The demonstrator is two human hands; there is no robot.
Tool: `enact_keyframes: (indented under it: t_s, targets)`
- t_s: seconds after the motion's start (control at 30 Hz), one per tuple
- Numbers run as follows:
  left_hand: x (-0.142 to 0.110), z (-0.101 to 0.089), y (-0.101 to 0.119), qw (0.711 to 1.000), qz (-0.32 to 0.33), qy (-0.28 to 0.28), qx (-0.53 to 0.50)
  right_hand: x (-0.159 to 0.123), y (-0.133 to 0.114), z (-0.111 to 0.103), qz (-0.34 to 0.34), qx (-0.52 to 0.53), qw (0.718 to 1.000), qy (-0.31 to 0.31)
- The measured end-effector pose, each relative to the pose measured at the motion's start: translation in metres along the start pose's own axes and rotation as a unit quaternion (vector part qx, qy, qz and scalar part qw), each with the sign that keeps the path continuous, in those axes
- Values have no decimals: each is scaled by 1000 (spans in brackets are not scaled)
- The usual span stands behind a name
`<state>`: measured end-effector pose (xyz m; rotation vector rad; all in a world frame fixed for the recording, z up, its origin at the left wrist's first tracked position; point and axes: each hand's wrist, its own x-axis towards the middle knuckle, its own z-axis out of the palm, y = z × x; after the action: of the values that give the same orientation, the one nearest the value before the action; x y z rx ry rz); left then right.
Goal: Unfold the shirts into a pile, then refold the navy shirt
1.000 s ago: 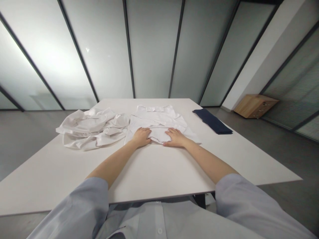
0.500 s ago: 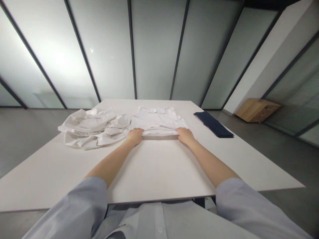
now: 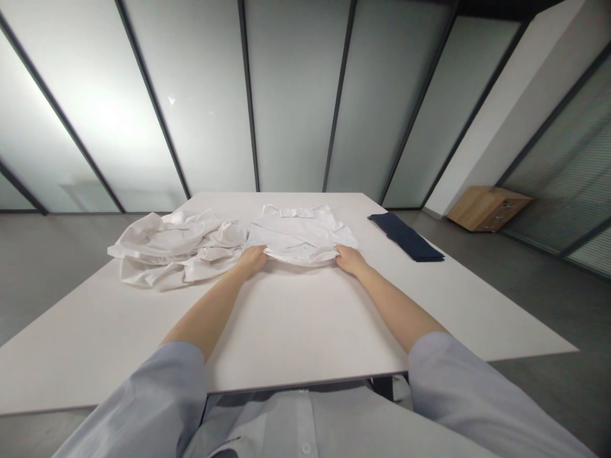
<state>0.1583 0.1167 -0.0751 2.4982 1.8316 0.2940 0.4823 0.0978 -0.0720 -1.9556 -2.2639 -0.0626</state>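
A white shirt lies partly folded in the middle of the table, its collar toward the far side. At the near left corner of its folded edge, my left hand is closed on the cloth. My right hand grips the near right corner in the same way. Between the two hands the near edge sags in a shallow curve. The fingertips are hidden under or behind the fabric.
A crumpled heap of white cloth rests left of the shirt, close to my left hand. On the right lies a folded navy garment. The white table has its near edge against my body. A wooden cabinet stands on the floor beyond.
My hands were flat and close together on the shirt's near part; they moved apart to its corners and closed on them. The near edge, straight half a second ago, now sags.
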Motion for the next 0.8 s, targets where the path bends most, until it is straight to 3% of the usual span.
enact_keyframes:
  t_s: [0.17, 0.23, 0.33, 0.43, 0.53, 0.6, 0.67, 0.8]
  targets:
    - [-5, -26, 8, 997, -3, -38, 74, -6, -3, -22, 17, -29, 998, -50]
    - [-8, -42, 6, 993, 27, -83, 76, -11, 1, -34, -15, -2, 996, -83]
    - [-12, -67, 1, 987, 55, -154, -1, -16, 12, -55, -79, 91, 982, -142]
    - [-8, -81, -4, 988, 64, -112, -86, -12, 19, -76, -75, 124, 983, -115]
    - [8, -74, -3, 998, 5, 17, -63, 6, 15, -83, -6, 70, 997, 17]
    - [21, -59, -2, 997, -42, 70, -12, 23, 9, -75, 42, 32, 996, 76]
    - [32, -41, 0, 996, -50, 68, 17, 38, 1, -58, 67, 10, 995, 73]
    - [39, -10, 0, 997, -19, -4, 76, 54, -7, -20, 49, -12, 999, -7]
